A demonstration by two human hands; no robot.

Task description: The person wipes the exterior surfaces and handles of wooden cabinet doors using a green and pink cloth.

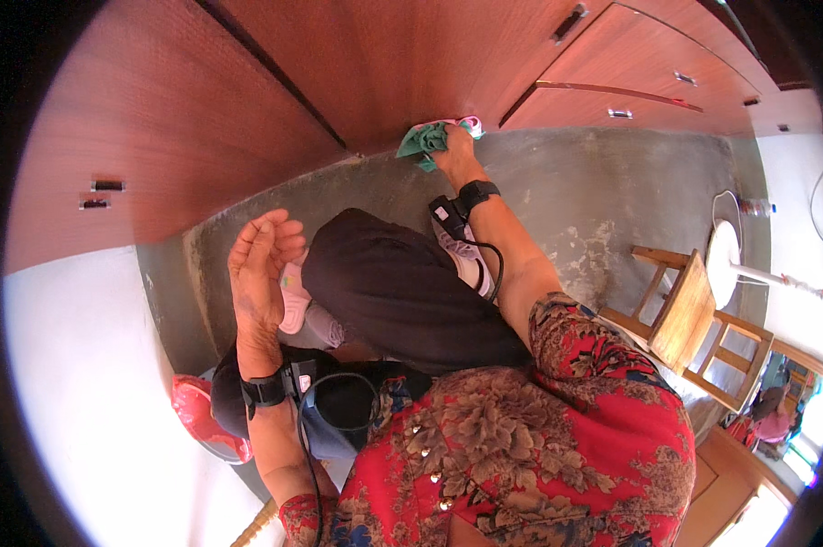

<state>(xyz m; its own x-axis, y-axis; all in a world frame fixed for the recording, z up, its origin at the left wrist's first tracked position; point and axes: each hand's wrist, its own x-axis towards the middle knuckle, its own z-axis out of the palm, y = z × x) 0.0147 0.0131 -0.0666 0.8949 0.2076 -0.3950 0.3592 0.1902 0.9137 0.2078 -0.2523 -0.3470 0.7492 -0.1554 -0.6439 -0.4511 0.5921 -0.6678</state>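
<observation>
My right hand (458, 152) is closed on a green and pink cloth (426, 139), which touches the bottom edge of a reddish-brown wooden cabinet (384, 82) where it meets the floor. To the left of my knee, my left hand (261, 263) is raised with its fingers curled loosely and nothing in it. A black strap with a small device sits on each wrist.
A wooden stool (685, 314) lies or stands at the right, beside a white round-based stand (724, 263) and a plastic bottle (757, 208). A red plastic basin (199, 410) is at the lower left by the white wall. Drawers (616, 102) line the upper right.
</observation>
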